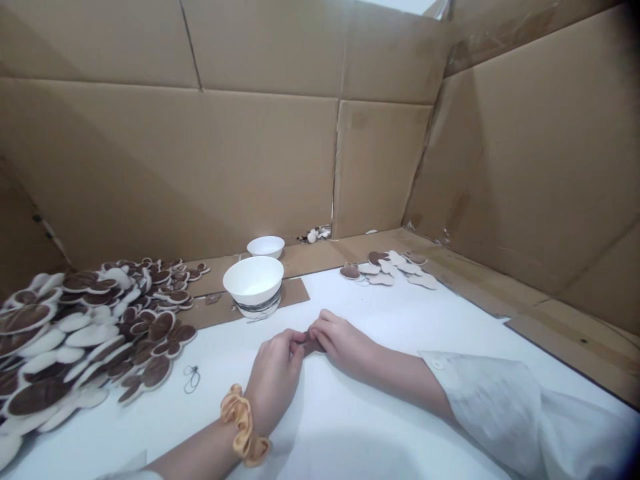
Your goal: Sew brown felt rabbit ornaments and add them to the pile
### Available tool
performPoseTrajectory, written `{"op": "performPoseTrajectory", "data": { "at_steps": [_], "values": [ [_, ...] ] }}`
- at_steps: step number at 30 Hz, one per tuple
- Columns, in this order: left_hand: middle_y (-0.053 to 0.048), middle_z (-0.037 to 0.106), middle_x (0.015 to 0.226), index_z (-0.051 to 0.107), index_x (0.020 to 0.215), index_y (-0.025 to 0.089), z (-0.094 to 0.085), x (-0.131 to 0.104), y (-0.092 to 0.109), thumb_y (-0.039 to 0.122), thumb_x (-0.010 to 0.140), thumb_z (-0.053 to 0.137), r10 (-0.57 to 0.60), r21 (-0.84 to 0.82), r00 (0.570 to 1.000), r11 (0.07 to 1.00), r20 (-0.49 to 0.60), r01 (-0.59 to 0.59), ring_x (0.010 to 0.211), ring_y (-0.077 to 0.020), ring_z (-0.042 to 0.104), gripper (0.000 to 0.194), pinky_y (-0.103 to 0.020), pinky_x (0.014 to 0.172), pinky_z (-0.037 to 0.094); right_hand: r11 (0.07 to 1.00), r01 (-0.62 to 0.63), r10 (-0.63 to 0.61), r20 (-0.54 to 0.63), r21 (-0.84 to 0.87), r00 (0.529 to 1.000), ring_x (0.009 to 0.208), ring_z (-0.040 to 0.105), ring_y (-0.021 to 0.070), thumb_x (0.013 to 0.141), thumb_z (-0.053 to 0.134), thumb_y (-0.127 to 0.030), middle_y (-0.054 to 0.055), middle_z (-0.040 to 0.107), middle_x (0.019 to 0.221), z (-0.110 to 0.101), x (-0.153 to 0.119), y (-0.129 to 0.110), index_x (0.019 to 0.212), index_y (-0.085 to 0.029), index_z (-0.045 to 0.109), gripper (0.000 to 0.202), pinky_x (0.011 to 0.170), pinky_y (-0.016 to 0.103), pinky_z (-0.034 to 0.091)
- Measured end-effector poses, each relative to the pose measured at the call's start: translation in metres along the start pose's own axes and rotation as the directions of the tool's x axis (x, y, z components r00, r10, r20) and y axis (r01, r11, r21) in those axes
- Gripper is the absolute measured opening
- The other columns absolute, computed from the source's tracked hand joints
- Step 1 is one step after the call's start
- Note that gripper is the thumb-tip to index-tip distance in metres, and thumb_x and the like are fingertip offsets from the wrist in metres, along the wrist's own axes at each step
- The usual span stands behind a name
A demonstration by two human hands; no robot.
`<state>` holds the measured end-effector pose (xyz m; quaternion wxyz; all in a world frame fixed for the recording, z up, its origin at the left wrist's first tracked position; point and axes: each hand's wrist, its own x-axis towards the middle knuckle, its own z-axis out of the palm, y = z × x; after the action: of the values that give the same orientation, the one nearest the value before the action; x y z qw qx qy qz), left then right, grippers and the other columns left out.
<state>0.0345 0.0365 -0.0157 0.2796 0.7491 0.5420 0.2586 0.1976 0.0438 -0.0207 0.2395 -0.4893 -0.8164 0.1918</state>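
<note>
In the middle of the white tabletop [365,413], my two hands meet over a brown fabric patch [314,347]. My left hand [274,375], with an orange scrunchie [244,427] around the wrist, pinches the patch's left side. On its other side, the fingers of my right hand [345,343] are closed on the same patch. Most of the patch is covered by my fingers, and I cannot make out a needle. A white bowl [253,277] with dark thread [260,305] wound around it stands just beyond my left hand.
A big heap of brown-and-white padded patches [75,333] fills the left side. A small tangle of dark thread [191,379] lies beside it. Behind the first bowl is a smaller white bowl [266,245]. Several patches [387,268] lie at back right. Cardboard walls [250,160] enclose the table.
</note>
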Motion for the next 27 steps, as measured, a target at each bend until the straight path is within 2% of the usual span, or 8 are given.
{"op": "performPoseTrajectory", "data": {
  "at_steps": [4,10,17,23,27],
  "values": [
    [-0.003,0.066,0.075,0.063,0.090,0.018,0.000,0.001,0.001,0.016,0.076,0.043,-0.035,-0.009,0.999,0.999,-0.004,0.035,0.073,-0.0166,0.057,0.025,-0.025,0.068,0.038,0.999,-0.025,0.025,-0.023,-0.033,0.999,0.071,0.052,0.0127,0.087,0.035,-0.014,0.004,0.049,0.081,0.000,-0.002,-0.001,0.079,-0.016,0.057,0.024,0.067,0.025,0.041],
    [0.000,0.063,0.066,0.064,0.083,0.019,-0.001,0.003,0.002,0.026,0.076,0.049,-0.054,-0.051,0.999,0.997,0.000,0.054,0.066,-0.0157,0.056,0.019,-0.024,0.064,0.037,0.992,0.001,-0.001,-0.001,-0.128,1.000,0.071,0.054,0.0137,0.088,0.034,-0.016,0.005,0.052,0.086,0.006,-0.003,-0.010,0.088,-0.016,0.060,0.026,0.064,0.026,0.040],
    [-0.001,0.064,0.069,0.064,0.089,0.018,-0.001,0.002,0.002,0.017,0.073,0.047,-0.081,-0.027,0.997,0.996,-0.006,0.081,0.071,-0.0161,0.057,0.024,-0.024,0.066,0.037,0.991,-0.051,0.052,0.005,-0.124,0.999,0.071,0.053,0.0129,0.087,0.033,-0.014,0.005,0.051,0.084,0.000,-0.005,-0.006,0.083,-0.016,0.058,0.026,0.064,0.024,0.040],
    [0.000,0.063,0.066,0.064,0.082,0.019,0.000,0.002,0.002,0.020,0.073,0.048,-0.057,-0.024,0.998,0.998,-0.019,0.056,0.068,-0.0159,0.056,0.018,-0.024,0.064,0.036,0.983,-0.020,0.027,0.034,-0.180,0.999,0.073,0.053,0.0136,0.086,0.037,-0.014,0.007,0.053,0.089,0.001,-0.004,-0.016,0.088,-0.015,0.059,0.023,0.065,0.025,0.039],
    [-0.001,0.064,0.068,0.064,0.085,0.018,0.000,0.004,0.002,0.016,0.073,0.045,-0.055,-0.032,0.998,0.998,-0.011,0.055,0.069,-0.0155,0.057,0.023,-0.024,0.065,0.037,0.986,-0.050,0.057,0.038,-0.161,0.998,0.070,0.052,0.0129,0.086,0.036,-0.013,0.006,0.052,0.086,-0.003,-0.005,-0.013,0.085,-0.015,0.059,0.023,0.063,0.024,0.039]
  ]
}}
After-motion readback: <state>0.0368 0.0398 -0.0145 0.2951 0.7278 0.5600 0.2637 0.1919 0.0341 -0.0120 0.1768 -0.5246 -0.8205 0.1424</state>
